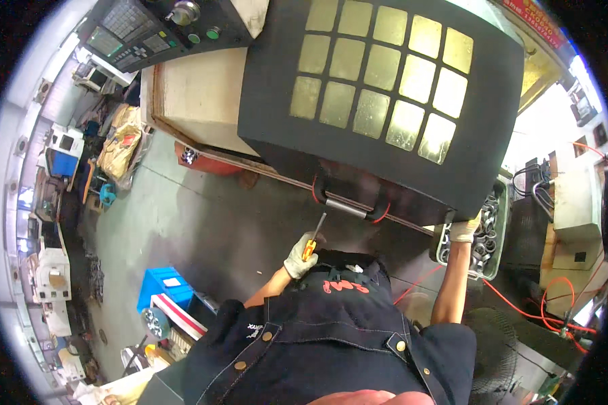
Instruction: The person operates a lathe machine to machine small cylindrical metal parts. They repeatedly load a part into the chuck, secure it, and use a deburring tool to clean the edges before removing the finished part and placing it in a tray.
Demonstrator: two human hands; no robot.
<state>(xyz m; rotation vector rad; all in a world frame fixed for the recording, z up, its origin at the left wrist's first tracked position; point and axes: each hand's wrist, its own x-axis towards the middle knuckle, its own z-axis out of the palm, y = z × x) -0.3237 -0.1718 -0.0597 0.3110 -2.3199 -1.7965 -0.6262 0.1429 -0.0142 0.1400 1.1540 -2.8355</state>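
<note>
My left hand, in a whitish glove, is closed around the yellow handle of a screwdriver. Its metal shaft points up toward the machine door's handle, with a gap between them. Far to the right, my right hand, also gloved, is at the lower right corner of the dark machine door, over the edge of a bin. Metal rings fill that bin. The right hand's fingers are partly hidden, and whether they grip anything does not show.
The machine door has a grid of lit window panes. A control panel stands at the upper left. A blue box is at the lower left. Orange hoses trail at the right, near a dark fan.
</note>
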